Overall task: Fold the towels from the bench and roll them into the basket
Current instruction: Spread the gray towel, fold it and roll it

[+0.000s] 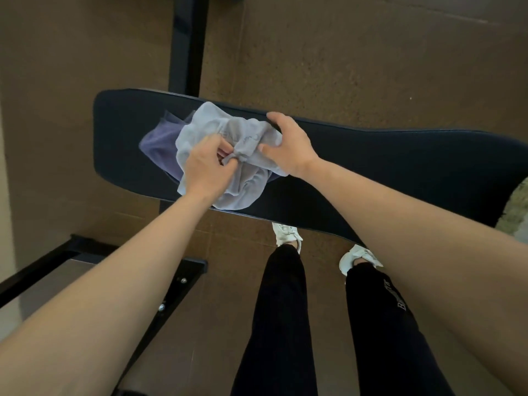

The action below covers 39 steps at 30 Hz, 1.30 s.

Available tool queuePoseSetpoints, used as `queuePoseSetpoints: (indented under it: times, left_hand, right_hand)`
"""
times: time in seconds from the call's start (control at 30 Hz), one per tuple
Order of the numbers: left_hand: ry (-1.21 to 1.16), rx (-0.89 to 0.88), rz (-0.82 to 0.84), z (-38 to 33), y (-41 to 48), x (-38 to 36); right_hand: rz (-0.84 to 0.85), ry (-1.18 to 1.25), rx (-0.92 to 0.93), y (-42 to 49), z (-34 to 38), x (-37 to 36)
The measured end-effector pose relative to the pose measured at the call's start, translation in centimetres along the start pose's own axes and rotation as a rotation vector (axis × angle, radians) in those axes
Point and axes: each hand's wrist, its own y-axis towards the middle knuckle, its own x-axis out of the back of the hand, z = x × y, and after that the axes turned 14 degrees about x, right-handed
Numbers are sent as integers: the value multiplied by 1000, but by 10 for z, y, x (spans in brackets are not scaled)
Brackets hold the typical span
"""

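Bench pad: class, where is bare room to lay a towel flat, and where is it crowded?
Free: the long stretch of bench pad right of the right hand; a narrow strip left of the purple towel. Crowded: the left part, where the grey towel lies crumpled over the purple one.

Two towels sit at centre frame: one pale grey towel, one purple towel. One bench. Two hands: left hand, right hand. Two white shoes, lower centre.

Bench right part bare; towel heap crowds left part; black frame post behind left end.
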Motion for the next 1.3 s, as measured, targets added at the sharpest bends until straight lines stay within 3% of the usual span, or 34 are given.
queuePoseSetpoints:
  times: [0.13,0.37,0.47,0.6,0.73,0.9,1.0,1.07,1.13,1.2,1.3]
  left_hand:
    - [-17,-149,54,15,-3,0]
    - [-8,-184,2,-9,-7,5]
    - [-12,-221,66,-31,-4,13]
    - [309,-361,178,-46,11,18]
    - [390,-301,286,-39,17,19]
    - [-50,-18,395,-30,8,18]
    - [-191,-9,454,-48,-8,5]
    - [-202,-92,502,-67,-23,-7]
    - [-156,-199,542,-87,-38,-18]
    - [-127,-242,611,-101,-50,-27]
    - [-50,-260,595,-105,-62,-32]
  right_hand:
    - [93,14,27,19,12,-3]
    - [-79,-197,251,-12,5,2]
    - [-108,-221,328,-35,0,5]
    - [-153,-240,370,-63,-2,17]
    - [-373,-167,181,-88,-11,48]
    - [-533,-131,-297,-112,-46,83]
    - [-325,-238,-457,-120,-45,89]
    - [-246,-234,-276,-123,-27,83]
    - [-163,-157,43,-121,-5,76]
    - [24,-199,265,-117,9,74]
    - [236,-360,299,-114,11,79]
